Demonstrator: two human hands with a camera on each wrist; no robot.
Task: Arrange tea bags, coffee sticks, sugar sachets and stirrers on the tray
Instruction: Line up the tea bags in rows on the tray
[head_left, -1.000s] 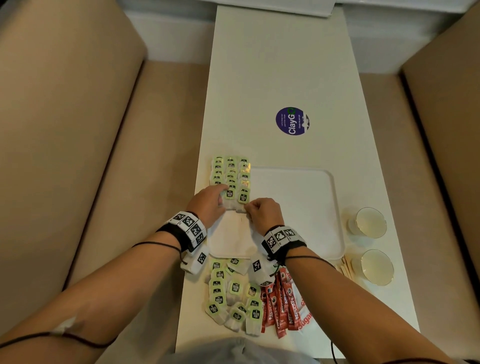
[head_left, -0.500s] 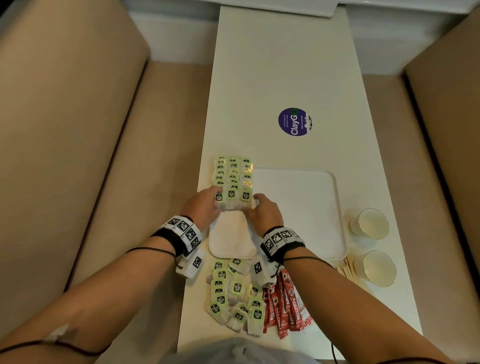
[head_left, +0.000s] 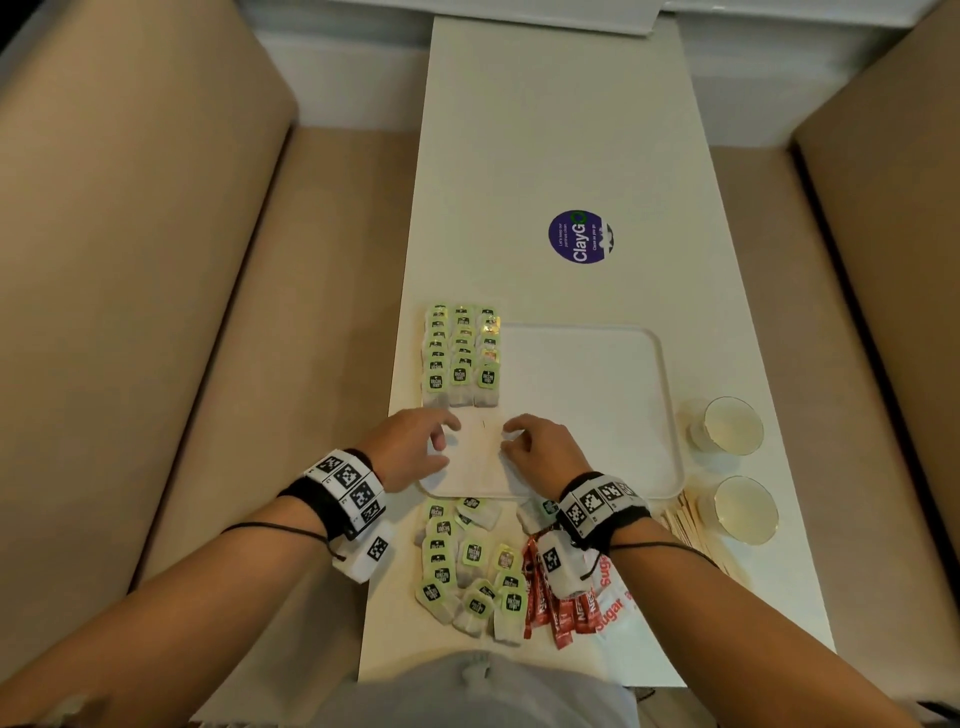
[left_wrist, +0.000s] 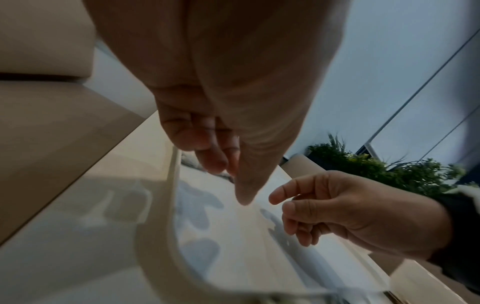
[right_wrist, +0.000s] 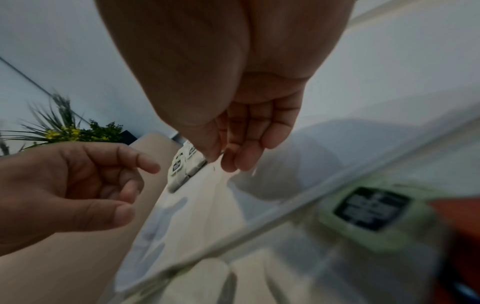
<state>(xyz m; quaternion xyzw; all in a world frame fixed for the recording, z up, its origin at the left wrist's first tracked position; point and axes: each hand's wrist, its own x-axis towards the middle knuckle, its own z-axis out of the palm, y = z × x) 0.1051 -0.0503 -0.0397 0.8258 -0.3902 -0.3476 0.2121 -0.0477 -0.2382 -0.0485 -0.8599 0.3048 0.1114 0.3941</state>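
Hovering low over the near left part of the flat white plastic tray (head_left: 597, 395), the left hand (head_left: 410, 447) and the right hand (head_left: 540, 449) hold nothing; both grips are released, with the fingers loosely curled and a small gap of bare tray between them. On the far left part of the tray, the green-labelled tea bags already arranged (head_left: 461, 358) lie in three tight overlapping columns, just beyond the fingertips and not touching them.

On the long white bench (head_left: 550, 130), nearer to the person than the tray, the loose green-labelled tea bags (head_left: 467, 566) lie in an untidy pile. Just right of them are the red coffee sticks (head_left: 550, 608), and the white sugar sachets with red lettering (head_left: 610, 597) lie partly under the right wrist. The pale wooden stirrers (head_left: 685, 519) rest near the tray's near right corner, beside two small clear cups (head_left: 732, 426).

I judge that the tea bag part is only half done and the other three kinds are not yet started. The main risk is to the finished columns: the bags are light and only lean on each other, so a fingertip or wrist band that brushes them can push the rows crooked or over the tray's left rim. The right wrist also hangs close over the sachets and sticks and can drag them toward the bench edge. A reach for the stirrers can knock the cups, which stand very near.
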